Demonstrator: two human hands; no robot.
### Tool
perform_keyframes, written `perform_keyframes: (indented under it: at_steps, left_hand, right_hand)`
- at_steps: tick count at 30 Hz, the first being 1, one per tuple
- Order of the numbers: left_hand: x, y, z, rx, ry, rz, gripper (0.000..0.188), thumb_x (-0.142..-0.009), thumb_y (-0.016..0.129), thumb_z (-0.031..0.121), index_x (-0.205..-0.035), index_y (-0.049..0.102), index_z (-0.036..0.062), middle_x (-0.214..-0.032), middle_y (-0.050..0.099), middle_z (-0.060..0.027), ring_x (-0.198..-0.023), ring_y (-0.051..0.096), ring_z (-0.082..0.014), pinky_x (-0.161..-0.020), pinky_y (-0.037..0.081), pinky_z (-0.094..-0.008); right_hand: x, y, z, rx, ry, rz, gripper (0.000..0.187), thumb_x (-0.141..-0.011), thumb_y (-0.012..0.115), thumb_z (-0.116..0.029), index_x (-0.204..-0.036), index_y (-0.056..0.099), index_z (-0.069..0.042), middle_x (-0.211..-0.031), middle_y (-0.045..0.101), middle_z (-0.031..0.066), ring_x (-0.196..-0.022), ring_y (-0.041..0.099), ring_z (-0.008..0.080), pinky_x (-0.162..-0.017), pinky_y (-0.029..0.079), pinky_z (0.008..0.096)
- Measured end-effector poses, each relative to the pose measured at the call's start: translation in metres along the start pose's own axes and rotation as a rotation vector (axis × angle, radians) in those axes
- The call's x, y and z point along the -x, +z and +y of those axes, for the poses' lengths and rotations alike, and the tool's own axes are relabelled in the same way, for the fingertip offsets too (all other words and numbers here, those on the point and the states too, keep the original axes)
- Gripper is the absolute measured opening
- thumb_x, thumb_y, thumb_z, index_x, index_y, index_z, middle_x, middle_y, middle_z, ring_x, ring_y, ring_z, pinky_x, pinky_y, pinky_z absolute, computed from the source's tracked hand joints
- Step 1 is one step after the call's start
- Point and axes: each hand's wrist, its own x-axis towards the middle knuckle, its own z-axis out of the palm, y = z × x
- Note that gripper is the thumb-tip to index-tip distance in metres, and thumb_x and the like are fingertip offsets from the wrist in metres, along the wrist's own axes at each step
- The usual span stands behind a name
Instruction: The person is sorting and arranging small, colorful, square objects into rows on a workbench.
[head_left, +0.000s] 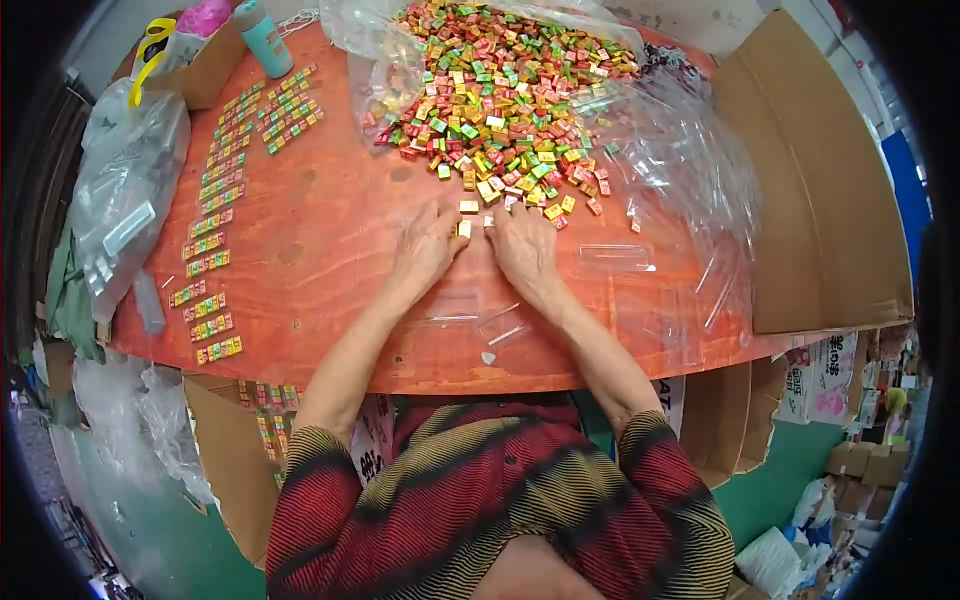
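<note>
At the near edge of a big heap of small coloured boxes (500, 110), both my hands work close together. Between thumb and fingers of my left hand (428, 243) is a small yellow box (464, 229); the fingers are closed. Another yellow box (468, 207) lies just beyond its fingertips. My right hand (526, 246) has its fingers bent down at the heap's edge, a small pale-red box (489, 222) at the thumb. How firmly it is gripped is partly hidden. Clear plastic cases (615, 258) lie on the red table (330, 230), near my forearms.
Rows of small boxes (222, 186) line the table's left side. A turquoise bottle (264, 42) and a carton (215, 70) stand far left, near a plastic bag (130, 190). Clear plastic film (690, 160) lies right, beside a tall cardboard sheet (810, 180). An open carton (230, 460) sits below the table.
</note>
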Motion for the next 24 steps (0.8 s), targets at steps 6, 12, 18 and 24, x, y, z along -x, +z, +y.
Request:
perform_keyframes:
  at_steps: [6,12,18,24]
  left_hand:
    - [0.008,-0.008,-0.002,0.009,-0.018,-0.023,0.029,-0.071,0.066,0.011,-0.098,0.059,0.0067,-0.087,0.049,-0.0134,-0.082,0.053,-0.0330,-0.070,0.043,-0.0418]
    - [0.003,-0.011,-0.007,0.072,0.013,-0.038,0.031,-0.070,0.067,0.011,-0.099,0.059,0.0065,-0.085,0.049,-0.0129,-0.082,0.053,-0.0313,-0.070,0.042,-0.0404]
    - [0.001,-0.018,-0.008,0.074,0.036,-0.081,0.031,-0.067,0.069,0.013,-0.095,0.058,0.0057,-0.087,0.049,-0.0135,-0.082,0.053,-0.0329,-0.070,0.044,-0.0418]
    - [0.006,-0.022,-0.011,0.066,0.013,-0.088,0.028,-0.071,0.067,0.010,-0.098,0.059,0.0060,-0.085,0.049,-0.0129,-0.080,0.051,-0.0314,-0.069,0.042,-0.0392]
  right_hand:
    - [0.001,-0.001,0.008,-0.099,-0.211,0.009,0.011,-0.072,0.059,-0.010,-0.081,0.059,-0.004,-0.077,0.055,0.0120,-0.077,0.055,0.0285,-0.065,0.044,0.0387]
    - [0.007,-0.022,0.004,-0.250,0.029,0.019,0.015,-0.078,0.059,-0.014,-0.092,0.060,-0.008,-0.083,0.055,0.0107,-0.080,0.056,0.0265,-0.068,0.046,0.0385]
    - [0.013,0.011,-0.019,-0.080,-0.117,-0.051,0.015,-0.074,0.059,-0.013,-0.084,0.056,-0.002,-0.077,0.054,0.0140,-0.071,0.056,0.0308,-0.057,0.047,0.0396]
    - [0.012,-0.007,-0.005,-0.246,-0.172,-0.098,0.017,-0.078,0.054,-0.009,-0.093,0.057,-0.003,-0.090,0.055,0.0133,-0.084,0.055,0.0315,-0.069,0.046,0.0409]
